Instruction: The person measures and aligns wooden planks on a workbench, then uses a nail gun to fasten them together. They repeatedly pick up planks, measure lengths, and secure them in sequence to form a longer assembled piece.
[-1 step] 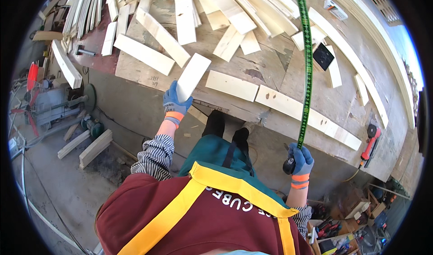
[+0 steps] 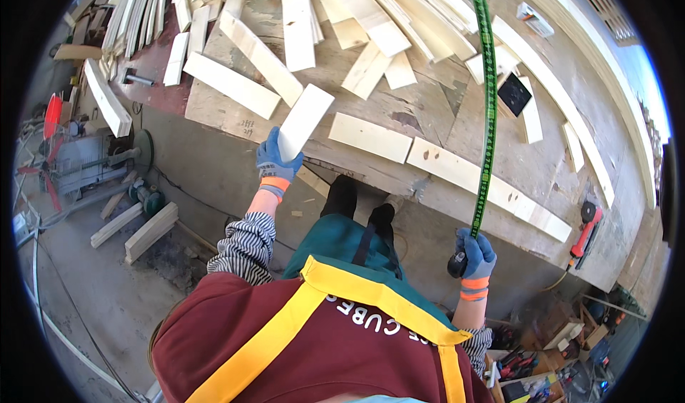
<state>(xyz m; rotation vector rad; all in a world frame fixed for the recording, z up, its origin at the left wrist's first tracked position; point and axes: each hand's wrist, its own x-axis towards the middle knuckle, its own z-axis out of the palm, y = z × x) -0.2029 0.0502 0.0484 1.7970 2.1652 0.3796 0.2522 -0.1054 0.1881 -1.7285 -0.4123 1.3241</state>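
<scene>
The gloved left hand [image 2: 279,164], fingers closed around its near end, held a short pale board [image 2: 307,121] at the near edge of the workbench [image 2: 428,110]; contact with the bench could not be told. The board's long axis ran away from the person, its far end slanting rightward. At right, the gloved right hand [image 2: 478,254] was curled round a tape measure's black case [image 2: 457,264], the green blade [image 2: 491,110] extending forward beyond view. The step appeared to be measuring; the next move seemingly called for aligning blade and board.
</scene>
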